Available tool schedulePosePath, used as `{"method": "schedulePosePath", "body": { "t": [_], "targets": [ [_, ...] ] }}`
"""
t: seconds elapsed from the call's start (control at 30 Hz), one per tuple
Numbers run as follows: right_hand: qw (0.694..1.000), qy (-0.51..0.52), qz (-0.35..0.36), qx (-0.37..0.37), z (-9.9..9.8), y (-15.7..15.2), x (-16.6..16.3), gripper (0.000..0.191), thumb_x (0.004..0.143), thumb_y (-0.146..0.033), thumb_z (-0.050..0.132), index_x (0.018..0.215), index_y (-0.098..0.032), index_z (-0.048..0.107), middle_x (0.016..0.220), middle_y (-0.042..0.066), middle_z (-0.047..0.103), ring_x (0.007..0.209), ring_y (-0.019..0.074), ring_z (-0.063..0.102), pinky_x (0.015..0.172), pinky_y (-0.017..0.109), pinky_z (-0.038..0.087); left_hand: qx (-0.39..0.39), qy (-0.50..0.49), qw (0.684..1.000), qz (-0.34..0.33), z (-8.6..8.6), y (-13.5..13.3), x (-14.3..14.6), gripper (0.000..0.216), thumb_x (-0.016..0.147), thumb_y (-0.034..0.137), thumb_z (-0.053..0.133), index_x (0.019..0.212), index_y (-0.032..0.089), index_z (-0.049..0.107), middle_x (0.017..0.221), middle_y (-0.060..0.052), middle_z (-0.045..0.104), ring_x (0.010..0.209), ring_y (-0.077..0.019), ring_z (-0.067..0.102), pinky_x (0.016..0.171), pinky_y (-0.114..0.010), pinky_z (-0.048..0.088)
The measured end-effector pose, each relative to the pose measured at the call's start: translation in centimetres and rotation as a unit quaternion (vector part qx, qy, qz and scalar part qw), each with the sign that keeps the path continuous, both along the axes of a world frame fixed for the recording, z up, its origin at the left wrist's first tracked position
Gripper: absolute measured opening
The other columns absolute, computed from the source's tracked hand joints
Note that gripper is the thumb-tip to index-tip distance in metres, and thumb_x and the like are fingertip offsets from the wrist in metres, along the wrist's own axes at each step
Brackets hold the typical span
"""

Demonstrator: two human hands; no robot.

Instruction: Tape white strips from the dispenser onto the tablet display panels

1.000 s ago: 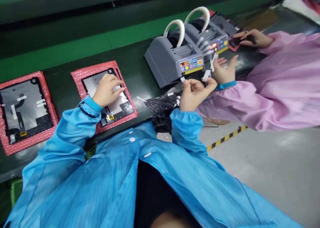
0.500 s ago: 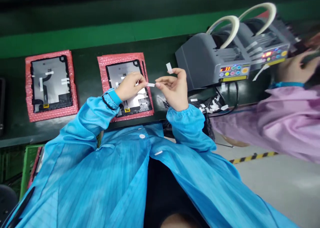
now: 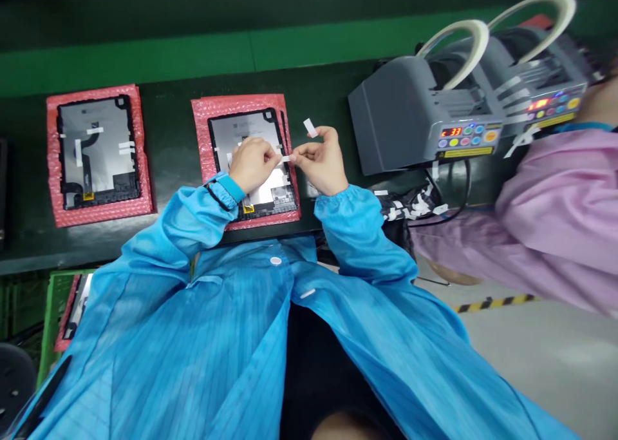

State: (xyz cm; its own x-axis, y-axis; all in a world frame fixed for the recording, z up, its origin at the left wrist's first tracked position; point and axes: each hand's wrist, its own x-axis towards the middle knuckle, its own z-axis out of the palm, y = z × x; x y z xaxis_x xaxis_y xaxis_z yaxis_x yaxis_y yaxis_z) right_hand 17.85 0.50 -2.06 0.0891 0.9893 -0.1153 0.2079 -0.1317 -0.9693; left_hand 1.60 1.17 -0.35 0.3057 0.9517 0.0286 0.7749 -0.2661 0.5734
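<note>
Between my two hands a short strip of white tape (image 3: 286,159) is stretched over the right edge of a tablet screen panel (image 3: 261,195). My left hand (image 3: 253,164) pinches one end, and its back hides part of the panel. The other end is pinched by my right hand (image 3: 322,163), which also carries a second white tape piece (image 3: 309,128) stuck on a raised finger. Under the panel lies pink bubble wrap (image 3: 205,127). Whether the strip touches the panel's edge I cannot tell.
At left, another screen panel (image 3: 103,156) with white tape pieces rests on pink bubble wrap. Two grey tape dispensers (image 3: 396,118) stand at right, above tape scraps (image 3: 415,203) on black plastic. A co-worker's pink sleeve (image 3: 555,221) reaches in. A green crate (image 3: 51,317) sits below left.
My right hand has moved left, closer to my left hand, and the tape strip now lies nearer the panel's right edge. The camera view has shifted slightly.
</note>
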Motion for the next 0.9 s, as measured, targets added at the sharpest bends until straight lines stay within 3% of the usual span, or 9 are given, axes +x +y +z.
{"method": "schedulePosePath", "body": {
  "t": [0.2,0.57,0.9],
  "targets": [
    [0.997,-0.058,0.036,-0.02,-1.0,1.0,0.3,0.047,0.07,-0.015,0.07,0.107,-0.022,0.041,0.087,-0.003,0.066,0.065,0.0077,0.058,0.071,0.027,0.052,-0.004,0.059,0.998,0.017,-0.2,-0.3,0.8,0.02,0.089,0.027,0.059,0.073,0.015,0.064,0.096,-0.013,0.065,0.11,-0.0332,0.053,0.091,-0.048,0.044],
    [0.989,-0.105,0.095,0.048,-2.9,1.6,1.2,0.05,0.069,-0.016,0.067,0.109,-0.022,0.037,0.069,-0.007,0.059,0.062,0.0125,0.059,0.063,0.03,0.048,-0.042,0.111,0.993,0.016,0.5,-0.6,1.1,0.02,0.093,0.028,0.057,0.082,0.015,0.067,0.107,-0.013,0.065,0.117,-0.0333,0.051,0.096,-0.047,0.04],
    [0.986,-0.133,0.096,0.003,-2.9,2.2,1.7,0.056,0.064,-0.022,0.076,0.108,-0.021,0.041,0.062,-0.009,0.051,0.057,0.0123,0.053,0.062,0.03,0.044,-0.03,0.115,0.993,0.022,0.3,-0.6,1.2,0.018,0.088,0.029,0.063,0.076,0.015,0.063,0.106,-0.014,0.062,0.119,-0.0354,0.049,0.098,-0.047,0.037]
  ]
}}
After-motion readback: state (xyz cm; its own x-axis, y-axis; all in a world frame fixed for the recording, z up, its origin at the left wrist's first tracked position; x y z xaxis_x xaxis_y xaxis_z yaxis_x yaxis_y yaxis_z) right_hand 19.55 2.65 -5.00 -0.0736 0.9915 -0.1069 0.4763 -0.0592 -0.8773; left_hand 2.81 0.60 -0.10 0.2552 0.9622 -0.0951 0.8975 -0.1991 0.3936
